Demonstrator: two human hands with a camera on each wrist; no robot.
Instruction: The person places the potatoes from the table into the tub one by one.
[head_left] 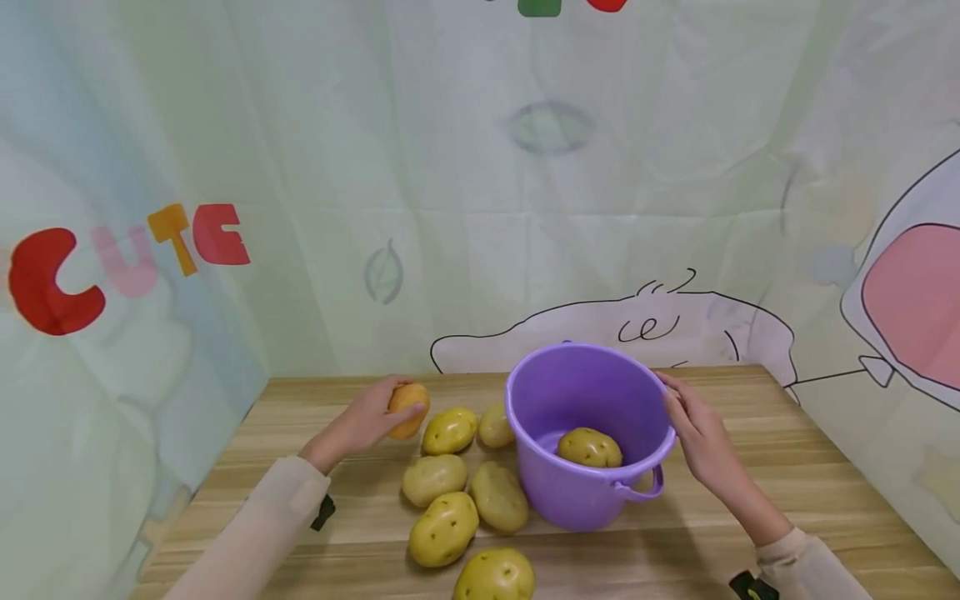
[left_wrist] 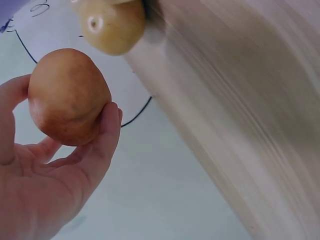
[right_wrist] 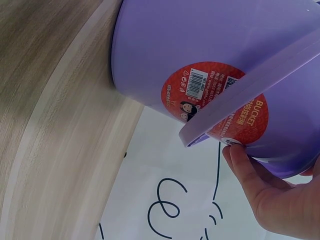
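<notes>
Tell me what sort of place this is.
Probably a small indoor booth set up for staged work: creased, cartoon-printed sheets hang round the back and sides of a wooden table, with potatoes and a bucket on it.

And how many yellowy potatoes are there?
7: one potato inside the bucket; on the table left of it, two at the back, two midway, two nearest. The left hand holds an orange thing, uncounted. Some may hide behind the bucket.

smooth, glossy plastic bucket (head_left: 577, 500)
</notes>
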